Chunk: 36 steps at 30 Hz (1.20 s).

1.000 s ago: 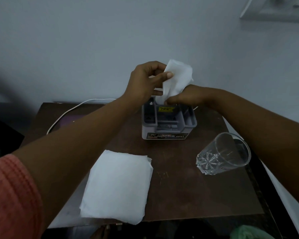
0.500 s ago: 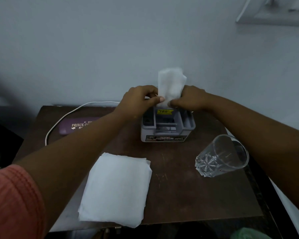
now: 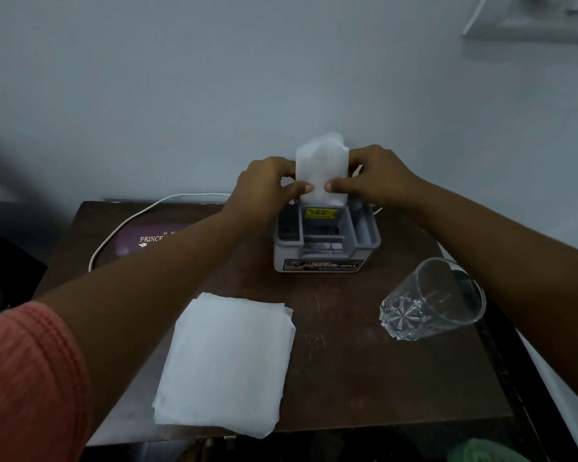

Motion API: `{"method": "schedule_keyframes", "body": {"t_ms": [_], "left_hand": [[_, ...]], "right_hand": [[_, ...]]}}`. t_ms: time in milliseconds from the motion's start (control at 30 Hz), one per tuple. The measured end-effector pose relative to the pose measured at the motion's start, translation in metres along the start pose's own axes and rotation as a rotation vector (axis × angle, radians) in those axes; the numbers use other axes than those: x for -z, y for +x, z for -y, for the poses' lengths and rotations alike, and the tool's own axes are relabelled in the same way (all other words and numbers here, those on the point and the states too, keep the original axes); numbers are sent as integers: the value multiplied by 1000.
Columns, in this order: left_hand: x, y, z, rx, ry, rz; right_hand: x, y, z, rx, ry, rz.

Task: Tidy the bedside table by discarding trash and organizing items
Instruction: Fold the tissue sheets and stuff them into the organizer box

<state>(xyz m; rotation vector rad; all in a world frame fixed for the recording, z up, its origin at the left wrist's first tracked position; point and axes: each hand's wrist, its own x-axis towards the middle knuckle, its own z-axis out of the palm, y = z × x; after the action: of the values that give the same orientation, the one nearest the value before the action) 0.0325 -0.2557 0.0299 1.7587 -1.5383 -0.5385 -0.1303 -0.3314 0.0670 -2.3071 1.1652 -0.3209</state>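
A folded white tissue (image 3: 321, 168) stands upright in the back slot of a grey plastic desk organizer (image 3: 327, 251) at the far side of the dark wooden bedside table (image 3: 347, 378). My left hand (image 3: 264, 185) pinches the tissue's left edge and my right hand (image 3: 377, 176) pinches its right edge, thumbs pressed on its lower front. A stack of flat white tissues (image 3: 227, 365) lies at the table's front left. A clear cut-glass tumbler (image 3: 431, 300) lies on its side at the right.
A purple case with gold lettering (image 3: 154, 243) lies at the back left, partly behind my left forearm. A white cable (image 3: 127, 225) curves along the back left edge. The wall stands directly behind the table. Something green (image 3: 481, 453) shows below the front right corner.
The tissue has come down from above the organizer into its back slot. My left hand dropped from the tissue's top to its left edge; both hands now hold it level.
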Motion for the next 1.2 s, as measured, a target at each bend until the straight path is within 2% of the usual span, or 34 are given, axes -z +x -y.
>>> {"method": "schedule_keyframes", "body": {"t_ms": [133, 200, 667, 833, 867, 933, 1033, 1100, 1200], "left_hand": [[0, 2, 2, -25, 110, 14], [-1, 3, 3, -29, 124, -6], [-9, 7, 12, 71, -41, -99], [-1, 3, 5, 157, -136, -106], [5, -5, 3, 170, -172, -126], [21, -32, -1, 183, -293, -190], [46, -94, -3, 274, -455, -298], [56, -140, -1, 379, -499, -355], [52, -196, 5, 529, -596, -358]], "right_hand": [[-2, -2, -4, -35, -45, 78], [-1, -1, -6, -34, -25, 46], [-4, 6, -11, -50, -17, -17], [-3, 7, -11, -183, -101, -61], [-1, 2, -4, -210, -74, -120], [3, -18, 19, -215, 51, -357], [-7, -75, 65, -110, 250, -726], [-34, -116, 83, -131, 397, -714], [-96, -159, 78, -361, 577, -457]]}}
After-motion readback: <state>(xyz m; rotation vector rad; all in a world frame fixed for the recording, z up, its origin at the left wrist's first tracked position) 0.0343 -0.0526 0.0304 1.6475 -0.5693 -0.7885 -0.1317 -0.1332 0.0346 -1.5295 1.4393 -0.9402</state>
